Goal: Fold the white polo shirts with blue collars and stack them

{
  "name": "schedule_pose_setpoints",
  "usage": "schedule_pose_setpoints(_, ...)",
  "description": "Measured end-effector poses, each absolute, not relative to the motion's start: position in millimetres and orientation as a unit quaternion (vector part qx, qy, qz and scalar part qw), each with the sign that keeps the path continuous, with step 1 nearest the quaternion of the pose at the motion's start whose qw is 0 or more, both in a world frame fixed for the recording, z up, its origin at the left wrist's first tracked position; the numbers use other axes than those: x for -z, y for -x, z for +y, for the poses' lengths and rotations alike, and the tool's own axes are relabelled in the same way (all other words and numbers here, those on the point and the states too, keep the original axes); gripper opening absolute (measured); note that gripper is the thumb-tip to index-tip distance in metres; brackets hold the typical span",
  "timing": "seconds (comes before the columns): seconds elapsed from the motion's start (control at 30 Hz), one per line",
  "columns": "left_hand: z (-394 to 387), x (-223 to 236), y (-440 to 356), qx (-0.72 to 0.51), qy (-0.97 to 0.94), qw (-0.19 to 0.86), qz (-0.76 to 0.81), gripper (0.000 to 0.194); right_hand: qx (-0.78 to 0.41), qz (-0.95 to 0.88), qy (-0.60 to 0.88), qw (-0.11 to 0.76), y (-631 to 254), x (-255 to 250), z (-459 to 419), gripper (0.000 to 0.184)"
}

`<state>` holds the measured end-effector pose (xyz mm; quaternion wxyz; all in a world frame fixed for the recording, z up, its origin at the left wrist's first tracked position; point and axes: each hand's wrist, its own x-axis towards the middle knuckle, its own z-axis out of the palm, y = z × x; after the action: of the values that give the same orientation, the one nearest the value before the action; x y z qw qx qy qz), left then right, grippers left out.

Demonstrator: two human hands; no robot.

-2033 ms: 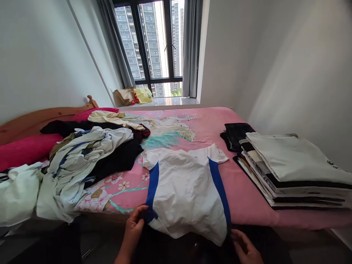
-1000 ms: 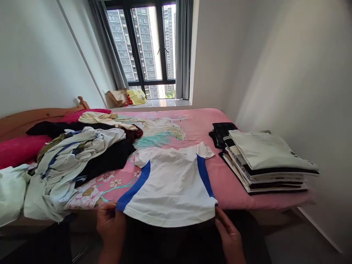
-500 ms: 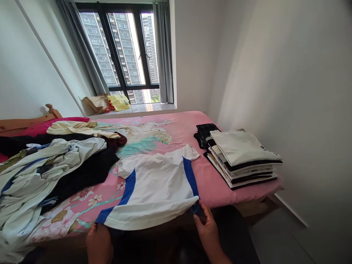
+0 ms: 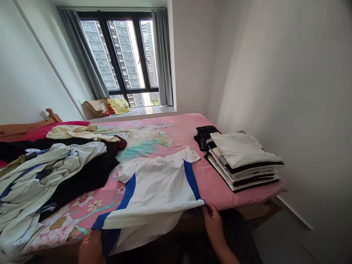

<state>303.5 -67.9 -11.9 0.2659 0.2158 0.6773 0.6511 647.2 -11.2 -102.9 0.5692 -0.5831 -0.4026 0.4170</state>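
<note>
A white T-shirt [image 4: 162,187] with blue side panels lies across the front edge of the bed, its sleeves away from me. My left hand [image 4: 90,244] is closed on the blue corner of its hem at the lower left. At the right end of the hem, my right hand [image 4: 214,222] pinches the other corner. The hem is stretched between both hands, and a lower layer of the shirt hangs below it over the bed's edge. My left fingertips are partly hidden by the cloth.
Folded clothes [image 4: 243,157] form a stack at the bed's right side, with folded black clothes [image 4: 206,135] behind it. A loose heap of clothes [image 4: 55,165] covers the left. Bags [image 4: 118,106] rest on the windowsill. The pink bedsheet [image 4: 187,124] has a floral print.
Both hands have moved apart, pulling the hem wider and tauter. The shirt's lower layer now hangs further down beneath the hem. The view has tilted up slightly.
</note>
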Motion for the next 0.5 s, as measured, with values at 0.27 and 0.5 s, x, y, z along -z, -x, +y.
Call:
schedule_pose_setpoints(0.27, -70.2, 14.2, -312.3, -0.615, -0.139, 0.397, 0.668, 0.028, -0.512, -0.299, 0.573, 0.566, -659.9, 66.8, -31.2, 0.046)
schedule_pose_setpoints(0.5, -80.1, 1.6, -324.2, -0.632, -0.152, 0.474, 0.594, 0.027, -0.520, -0.355, 0.550, 0.548, -668.9, 66.7, -30.2, 0.069)
